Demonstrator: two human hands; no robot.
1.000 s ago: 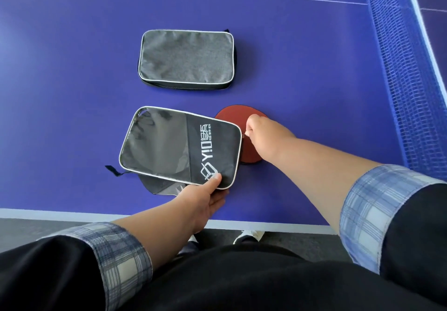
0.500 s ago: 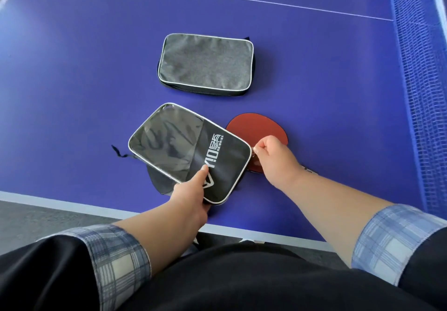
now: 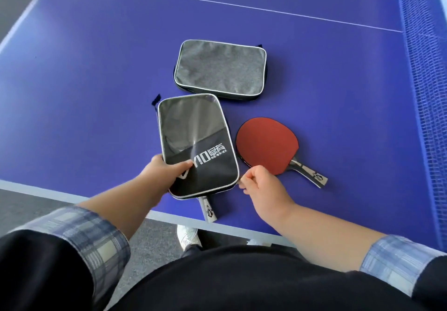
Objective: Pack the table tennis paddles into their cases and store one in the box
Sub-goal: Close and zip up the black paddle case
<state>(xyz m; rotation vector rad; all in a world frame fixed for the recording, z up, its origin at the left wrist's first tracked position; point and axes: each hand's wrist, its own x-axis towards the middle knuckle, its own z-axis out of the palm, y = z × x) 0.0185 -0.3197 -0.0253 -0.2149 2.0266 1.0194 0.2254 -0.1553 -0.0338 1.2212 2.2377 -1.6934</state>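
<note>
Though close together, two cases [image 3: 198, 141] [image 3: 220, 69]; two paddles [image 3: 266, 145] [image 3: 209, 210]

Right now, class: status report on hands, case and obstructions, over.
Left hand grips black case; right hand pinches its near corner. Paddle handle sticks out below. Red paddle lies beside, uncased. Nothing blocking.

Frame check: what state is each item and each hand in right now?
black case: held at its near end; a paddle handle sticks out from its near edge.
red paddle: flat on the table, red side up, uncased.
gray case: lying flat, looks closed.
left hand: grips the black case, thumb on top.
right hand: pinches at the black case's near right corner.
</note>
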